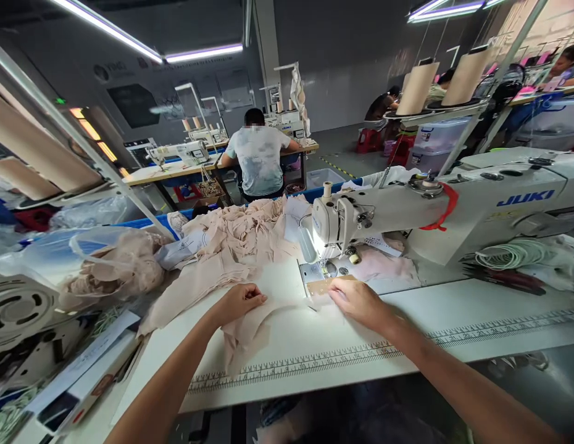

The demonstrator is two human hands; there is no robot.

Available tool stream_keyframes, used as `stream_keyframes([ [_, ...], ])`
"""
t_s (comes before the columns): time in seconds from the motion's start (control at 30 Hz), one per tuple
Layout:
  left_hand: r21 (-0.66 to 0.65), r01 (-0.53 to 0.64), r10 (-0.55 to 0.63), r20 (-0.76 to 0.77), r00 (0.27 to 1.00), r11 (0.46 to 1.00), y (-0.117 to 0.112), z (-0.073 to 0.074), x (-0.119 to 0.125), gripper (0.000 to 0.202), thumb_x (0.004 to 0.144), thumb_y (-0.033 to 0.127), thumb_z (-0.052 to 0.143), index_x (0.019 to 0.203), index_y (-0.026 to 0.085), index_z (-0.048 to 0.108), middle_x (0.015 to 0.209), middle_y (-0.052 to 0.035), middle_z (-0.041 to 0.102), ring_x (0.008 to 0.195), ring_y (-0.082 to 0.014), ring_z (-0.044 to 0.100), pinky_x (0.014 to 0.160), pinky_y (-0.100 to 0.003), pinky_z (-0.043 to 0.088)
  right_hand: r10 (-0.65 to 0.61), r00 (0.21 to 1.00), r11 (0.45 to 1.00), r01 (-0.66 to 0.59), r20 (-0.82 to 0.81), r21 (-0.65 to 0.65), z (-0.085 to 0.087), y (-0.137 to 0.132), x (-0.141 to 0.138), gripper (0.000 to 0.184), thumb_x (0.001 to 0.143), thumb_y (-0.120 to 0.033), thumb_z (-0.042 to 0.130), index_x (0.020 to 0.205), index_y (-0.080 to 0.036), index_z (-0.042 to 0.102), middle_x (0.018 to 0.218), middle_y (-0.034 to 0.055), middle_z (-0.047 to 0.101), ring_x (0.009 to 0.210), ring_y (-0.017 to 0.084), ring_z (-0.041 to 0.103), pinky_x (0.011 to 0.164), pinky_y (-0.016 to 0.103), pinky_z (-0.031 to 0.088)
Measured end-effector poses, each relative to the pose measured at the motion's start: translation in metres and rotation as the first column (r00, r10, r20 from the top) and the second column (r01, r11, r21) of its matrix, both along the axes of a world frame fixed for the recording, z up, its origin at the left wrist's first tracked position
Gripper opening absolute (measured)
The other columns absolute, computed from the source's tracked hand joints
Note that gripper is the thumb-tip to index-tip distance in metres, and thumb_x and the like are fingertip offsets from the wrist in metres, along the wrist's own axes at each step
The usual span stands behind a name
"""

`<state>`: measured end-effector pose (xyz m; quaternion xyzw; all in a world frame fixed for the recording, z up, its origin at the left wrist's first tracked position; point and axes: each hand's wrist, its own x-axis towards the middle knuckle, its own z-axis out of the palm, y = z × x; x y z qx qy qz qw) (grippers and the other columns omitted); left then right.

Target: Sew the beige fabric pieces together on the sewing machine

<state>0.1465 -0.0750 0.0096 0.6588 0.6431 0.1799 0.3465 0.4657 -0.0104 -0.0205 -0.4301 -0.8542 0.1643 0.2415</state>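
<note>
My left hand [241,303] is closed in a pinch on a thin beige fabric piece [250,333], whose loose end hangs over the white table toward the ruler. Its upper edge stretches across toward the needle area. My right hand [358,302] has its fingers pressed together at the far end of this fabric, just in front of the sewing machine [342,216]. Beside those fingertips lie a tan plate [318,287] and the metal needle plate [310,271]. The exact grip of the right fingers is partly hidden.
Beige fabric pieces [199,283] are stacked at the left, with a crumpled heap [245,228] behind. A ruler strip [315,362] runs along the table's front. Dark-handled scissors [509,280] and pale green cord [513,254] lie right. A co-worker [257,157] sits ahead.
</note>
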Motion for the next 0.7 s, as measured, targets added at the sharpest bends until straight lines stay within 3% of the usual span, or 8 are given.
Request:
stream_keyframes([
  [0.1,0.136,-0.029,0.062,-0.245,0.967,0.99,0.005,-0.004,0.006,0.034,0.089,0.052,0.056,0.074,0.021,0.061,0.073,-0.0015,0.068,0.071,-0.0196,0.06,0.065,-0.029,0.041,-0.047,0.996,0.995,0.04,0.076,0.089,-0.007,0.011,0.008,0.023,0.093,-0.013,0.043,0.074,-0.022,0.052,0.073,0.0048,0.061,0.06,0.018,0.053,0.057,0.033,0.034],
  [0.17,0.287,-0.048,0.169,-0.413,0.895,0.957,-0.003,-0.006,0.012,0.023,0.091,0.042,0.058,0.083,0.021,0.064,0.087,-0.0051,0.074,0.082,-0.0237,0.065,0.072,-0.033,0.047,-0.057,0.987,0.976,0.023,0.15,0.216,-0.009,0.011,0.018,0.024,0.095,-0.01,0.04,0.079,-0.022,0.054,0.077,0.0051,0.062,0.06,0.018,0.054,0.056,0.034,0.034],
  [0.27,0.56,0.034,0.312,-0.51,0.802,0.828,-0.028,-0.009,0.03,0.017,0.096,0.031,0.055,0.104,0.02,0.066,0.11,-0.0108,0.073,0.103,-0.0293,0.067,0.086,-0.042,0.054,0.025,0.985,0.935,-0.083,0.17,0.344,-0.009,0.006,0.037,0.027,0.098,-0.009,0.037,0.089,-0.022,0.059,0.084,0.0052,0.063,0.068,0.019,0.06,0.059,0.033,0.041],
  [0.37,0.688,0.101,0.36,-0.493,0.792,0.719,-0.061,-0.018,0.05,0.027,0.103,0.025,0.047,0.124,0.022,0.062,0.123,-0.0117,0.07,0.117,-0.0285,0.065,0.094,-0.043,0.057,0.195,0.976,0.898,-0.217,0.097,0.382,-0.008,0.0,0.05,0.033,0.097,-0.005,0.034,0.105,-0.021,0.062,0.1,0.0074,0.068,0.087,0.019,0.065,0.069,0.031,0.049],
  [0.43,0.69,0.102,0.375,-0.504,0.778,0.716,-0.081,-0.027,0.058,0.035,0.104,0.024,0.045,0.138,0.022,0.055,0.133,-0.0122,0.067,0.125,-0.0281,0.063,0.098,-0.043,0.058,0.281,0.956,0.851,-0.288,0.083,0.44,-0.011,-0.001,0.053,0.039,0.092,-0.001,0.035,0.112,-0.021,0.063,0.108,0.0076,0.07,0.09,0.019,0.065,0.069,0.031,0.051],
  [0.53,0.633,0.095,0.365,-0.555,0.748,0.768,-0.099,-0.038,0.057,0.042,0.106,0.026,0.044,0.147,0.022,0.051,0.142,-0.0129,0.065,0.132,-0.0289,0.061,0.103,-0.044,0.058,0.313,0.945,0.78,-0.314,0.097,0.541,-0.018,0.0,0.051,0.042,0.084,0.002,0.039,0.11,-0.02,0.064,0.105,0.0062,0.073,0.08,0.019,0.063,0.06,0.031,0.048],
  [0.63,0.588,0.005,0.373,-0.521,0.768,0.809,-0.098,-0.037,0.041,0.037,0.107,0.028,0.039,0.135,0.023,0.063,0.132,-0.0105,0.071,0.122,-0.0258,0.068,0.099,-0.039,0.061,0.319,0.945,0.748,-0.298,0.073,0.593,-0.025,0.003,0.046,0.043,0.082,0.003,0.042,0.111,-0.019,0.066,0.102,0.0056,0.074,0.081,0.019,0.063,0.061,0.03,0.049],
  [0.7,0.601,-0.078,0.428,-0.467,0.774,0.796,-0.083,-0.029,0.027,0.034,0.107,0.028,0.039,0.122,0.023,0.069,0.117,-0.0085,0.076,0.107,-0.0233,0.073,0.09,-0.035,0.063,0.326,0.944,0.737,-0.293,0.059,0.609,-0.027,0.005,0.043,0.042,0.083,0.002,0.044,0.112,-0.019,0.067,0.102,0.0058,0.075,0.083,0.019,0.064,0.064,0.03,0.051],
])
